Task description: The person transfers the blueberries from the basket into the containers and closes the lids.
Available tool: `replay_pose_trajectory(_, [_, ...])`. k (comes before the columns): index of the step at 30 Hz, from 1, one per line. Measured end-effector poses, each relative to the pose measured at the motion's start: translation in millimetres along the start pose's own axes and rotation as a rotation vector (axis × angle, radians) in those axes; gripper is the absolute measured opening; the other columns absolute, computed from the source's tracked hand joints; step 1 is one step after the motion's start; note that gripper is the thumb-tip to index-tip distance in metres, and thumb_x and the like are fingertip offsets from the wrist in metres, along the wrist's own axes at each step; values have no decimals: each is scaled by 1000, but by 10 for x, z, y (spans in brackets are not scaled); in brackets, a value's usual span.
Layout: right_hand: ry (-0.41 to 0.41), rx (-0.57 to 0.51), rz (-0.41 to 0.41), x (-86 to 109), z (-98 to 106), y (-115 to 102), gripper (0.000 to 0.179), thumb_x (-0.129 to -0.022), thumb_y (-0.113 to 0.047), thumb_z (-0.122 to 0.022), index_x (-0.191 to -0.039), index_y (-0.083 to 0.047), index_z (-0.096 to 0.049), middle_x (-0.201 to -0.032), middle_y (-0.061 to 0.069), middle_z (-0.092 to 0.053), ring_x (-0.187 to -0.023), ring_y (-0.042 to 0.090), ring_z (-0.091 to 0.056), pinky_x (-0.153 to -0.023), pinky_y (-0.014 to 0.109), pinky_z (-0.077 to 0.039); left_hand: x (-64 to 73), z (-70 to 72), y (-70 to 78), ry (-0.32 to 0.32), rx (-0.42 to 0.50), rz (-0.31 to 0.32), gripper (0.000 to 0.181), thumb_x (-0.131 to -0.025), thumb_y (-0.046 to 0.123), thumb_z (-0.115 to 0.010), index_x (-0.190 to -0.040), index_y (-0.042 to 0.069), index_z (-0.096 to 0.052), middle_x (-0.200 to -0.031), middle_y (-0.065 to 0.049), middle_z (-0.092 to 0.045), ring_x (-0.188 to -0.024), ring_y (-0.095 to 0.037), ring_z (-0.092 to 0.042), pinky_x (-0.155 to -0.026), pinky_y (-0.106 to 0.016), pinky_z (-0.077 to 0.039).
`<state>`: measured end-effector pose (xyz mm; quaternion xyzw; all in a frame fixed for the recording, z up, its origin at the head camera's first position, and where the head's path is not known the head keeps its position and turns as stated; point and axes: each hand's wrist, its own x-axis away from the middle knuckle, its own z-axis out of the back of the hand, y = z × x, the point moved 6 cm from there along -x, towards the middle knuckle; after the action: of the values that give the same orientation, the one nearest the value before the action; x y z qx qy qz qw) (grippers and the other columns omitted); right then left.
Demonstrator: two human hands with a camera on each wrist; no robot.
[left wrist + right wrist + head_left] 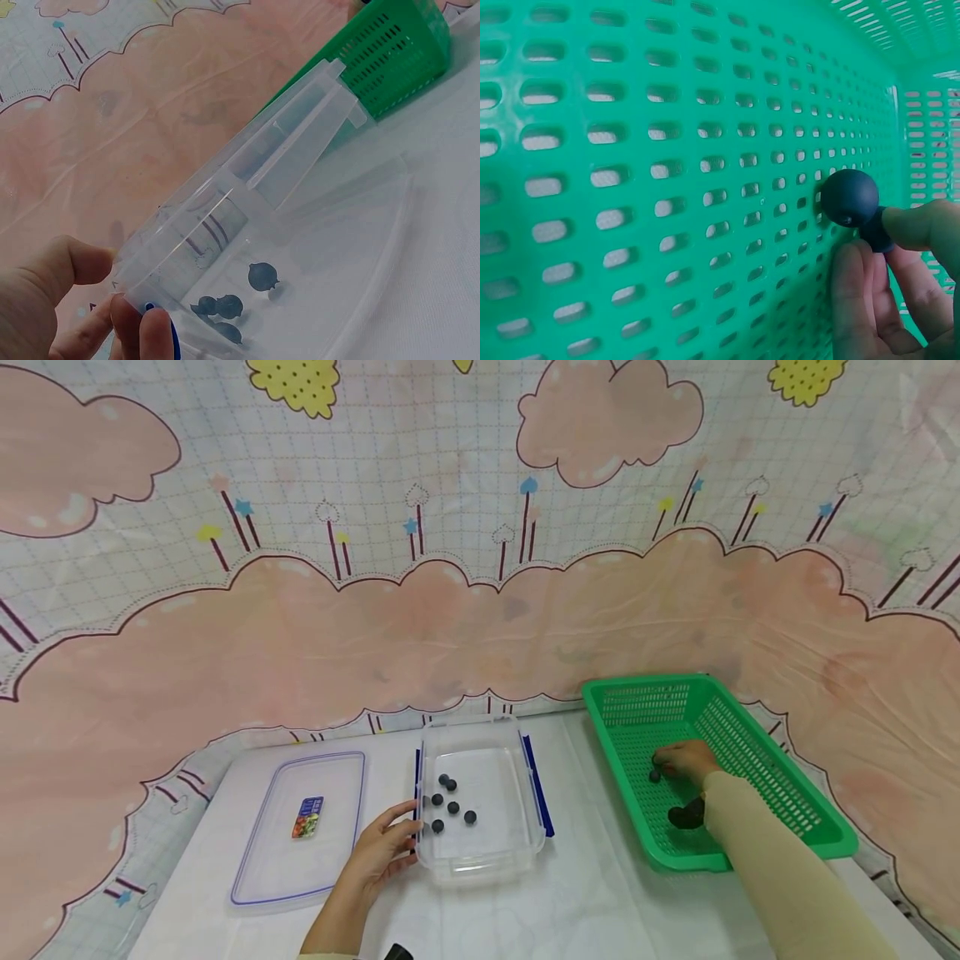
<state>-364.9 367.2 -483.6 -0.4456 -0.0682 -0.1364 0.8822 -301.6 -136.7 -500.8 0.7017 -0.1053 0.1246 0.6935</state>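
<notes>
Green basket (645, 682) has right hand (690, 760) inside pinching a berry (875, 232), left hand (378, 847) gripping box (498, 777) alongside, probably mid-pick, needs a lift imo.

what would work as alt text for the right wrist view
A right hand pinches a small dark blue ball between thumb and fingers inside a green basket full of slotted holes. A second ball, also dark blue, sits nearer the camera and partly hides the pinched one.
</notes>
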Motion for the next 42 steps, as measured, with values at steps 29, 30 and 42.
replay_pose_trajectory(29, [-1, -29, 51, 88, -33, -253, 46, -97, -22, -56, -129, 11, -57, -133, 31, -54, -116, 42, -57, -104, 57, -41, -29, -8, -6, -7, 6, -4, 47, -87, 9, -65, -133, 3, -57, -77, -1, -59, -68, -12, -53, -59, -23, -53])
replay_pose_trajectory(30, [-5, -43, 52, 91, -37, -272, 46, -97, -22, -56, -130, 12, -56, -133, 31, -54, -115, 41, -59, -104, 57, -41, -27, -9, -2, -9, 8, -5, 47, -87, 9, -65, -133, 3, -57, -76, -1, -59, -68, -11, -53, -59, -23, -53])
replay_pose_trajectory(42, [-74, -183, 111, 171, -118, -501, 48, -100, -18, -54, -137, 13, -47, -142, 30, -47, -108, 19, -67, -105, 48, -44, -10, -10, 6, -20, 8, -12, 47, -88, 8, -64, -134, 3, -56, -75, 0, -58, -68, -11, -53, -59, -23, -53])
